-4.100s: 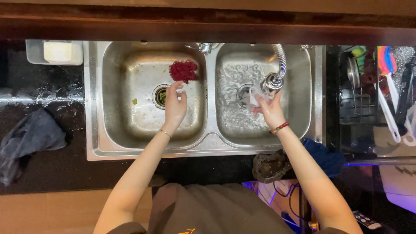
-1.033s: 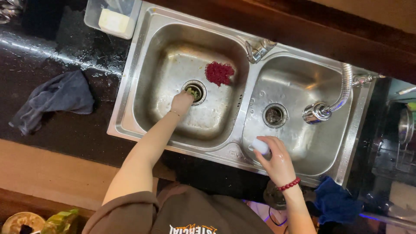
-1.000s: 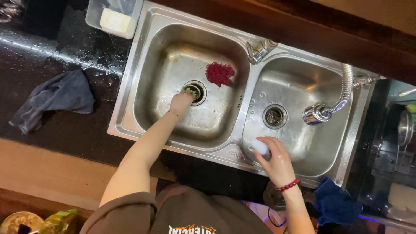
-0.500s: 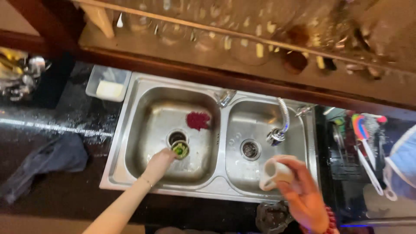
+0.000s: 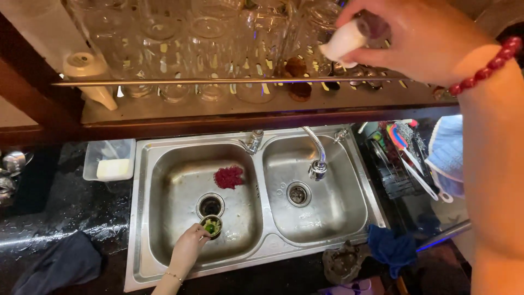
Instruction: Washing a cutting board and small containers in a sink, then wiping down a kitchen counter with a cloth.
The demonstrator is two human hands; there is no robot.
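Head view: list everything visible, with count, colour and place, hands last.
sink: one, steel, two basins, centre
scrubber: one, dark red, left basin
strainer cup: one, metal with green bits, left basin beside its drain
faucet hose: one, silver, over right basin
soap tray: one, clear, pale bar inside, left of sink
glasses: many, clear, shelf above
cloths: one blue, one grey, front right counter
dark cloth: one, lower left counter
utensil rack: one, right of sink
left hand: fingers on strainer cup
right hand: holds small white cup at shelf; red bead bracelet
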